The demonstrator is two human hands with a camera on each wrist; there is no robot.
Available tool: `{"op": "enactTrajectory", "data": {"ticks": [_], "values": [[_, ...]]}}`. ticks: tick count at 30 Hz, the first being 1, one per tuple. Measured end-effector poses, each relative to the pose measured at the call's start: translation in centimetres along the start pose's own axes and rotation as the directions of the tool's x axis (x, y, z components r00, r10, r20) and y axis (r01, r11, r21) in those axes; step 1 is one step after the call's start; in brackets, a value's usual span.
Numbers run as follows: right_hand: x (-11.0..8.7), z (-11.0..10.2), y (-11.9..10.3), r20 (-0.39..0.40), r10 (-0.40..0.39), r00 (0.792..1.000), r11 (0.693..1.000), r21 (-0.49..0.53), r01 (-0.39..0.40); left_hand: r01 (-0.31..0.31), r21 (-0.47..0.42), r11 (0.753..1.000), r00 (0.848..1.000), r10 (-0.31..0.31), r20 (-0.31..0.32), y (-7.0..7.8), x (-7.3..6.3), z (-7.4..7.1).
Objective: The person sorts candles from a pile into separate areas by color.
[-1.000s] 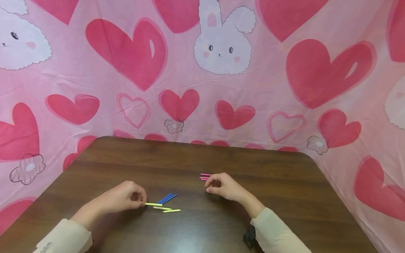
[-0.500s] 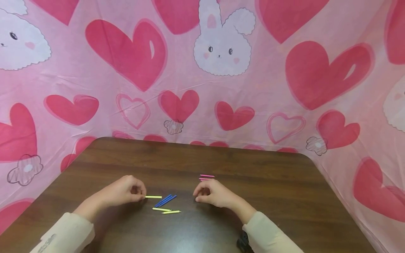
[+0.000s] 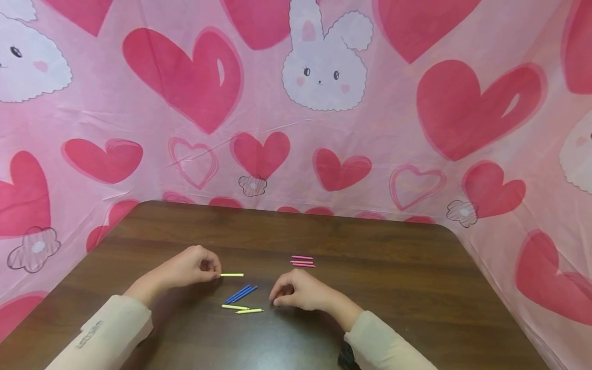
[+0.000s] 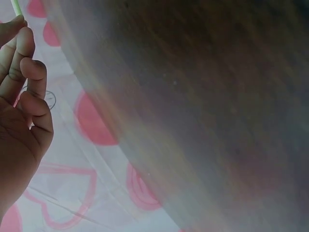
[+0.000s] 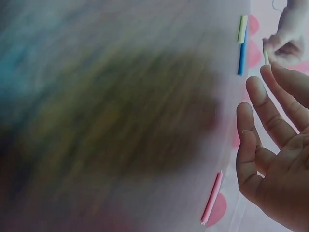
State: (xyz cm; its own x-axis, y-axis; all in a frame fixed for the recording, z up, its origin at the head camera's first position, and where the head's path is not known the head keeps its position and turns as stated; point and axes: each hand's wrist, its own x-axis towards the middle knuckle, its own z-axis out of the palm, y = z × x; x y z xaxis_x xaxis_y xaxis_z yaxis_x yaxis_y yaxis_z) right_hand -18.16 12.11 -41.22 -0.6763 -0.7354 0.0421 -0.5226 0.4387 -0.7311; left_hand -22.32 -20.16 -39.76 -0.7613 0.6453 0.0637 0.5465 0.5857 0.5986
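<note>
Between thumb and fingertip, my left hand (image 3: 185, 266) pinches one end of a thin yellow candle (image 3: 233, 275), which points right over the table. In the left wrist view only a short piece of that candle (image 4: 16, 7) shows above the fingertips. Three blue candles (image 3: 241, 294) lie slanted together just below it, and two more yellow candles (image 3: 235, 307) lie nearer the front. My right hand (image 3: 302, 292) hovers to the right of these with fingers loosely bent and nothing in them. Three pink candles (image 3: 302, 262) lie side by side behind the right hand.
The dark wood table (image 3: 393, 277) has rounded far corners. A pink curtain (image 3: 384, 128) printed with hearts and rabbits hangs behind and around it. Part of a black object (image 3: 347, 357) shows by the right sleeve.
My left hand has carried the yellow candle away from the others, toward the back and slightly right. My right hand has drawn left and nearer from the pink candles, which now show fully.
</note>
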Motion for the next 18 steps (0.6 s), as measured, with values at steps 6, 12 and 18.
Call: {"op": "enactTrajectory", "data": {"ticks": [6, 12, 18], "values": [[0.6, 0.4, -0.4, 0.036, 0.008, 0.999, 1.0, -0.022, -0.007, -0.006, 0.012, 1.0, 1.0, 0.006, -0.021, -0.4, 0.9, 0.2], [1.2, 0.8, -0.9, 0.071, 0.045, 0.996, 0.999, -0.016, -0.044, -0.022, 0.012, 1.0, 0.999, 0.022, -0.036, -0.9, 1.7, 0.5], [1.8, 1.2, -1.3, 0.103, 0.072, 0.992, 0.997, -0.03, -0.069, -0.039, 0.005, 0.999, 0.999, 0.04, -0.016, -1.2, 2.8, 0.8]]}}
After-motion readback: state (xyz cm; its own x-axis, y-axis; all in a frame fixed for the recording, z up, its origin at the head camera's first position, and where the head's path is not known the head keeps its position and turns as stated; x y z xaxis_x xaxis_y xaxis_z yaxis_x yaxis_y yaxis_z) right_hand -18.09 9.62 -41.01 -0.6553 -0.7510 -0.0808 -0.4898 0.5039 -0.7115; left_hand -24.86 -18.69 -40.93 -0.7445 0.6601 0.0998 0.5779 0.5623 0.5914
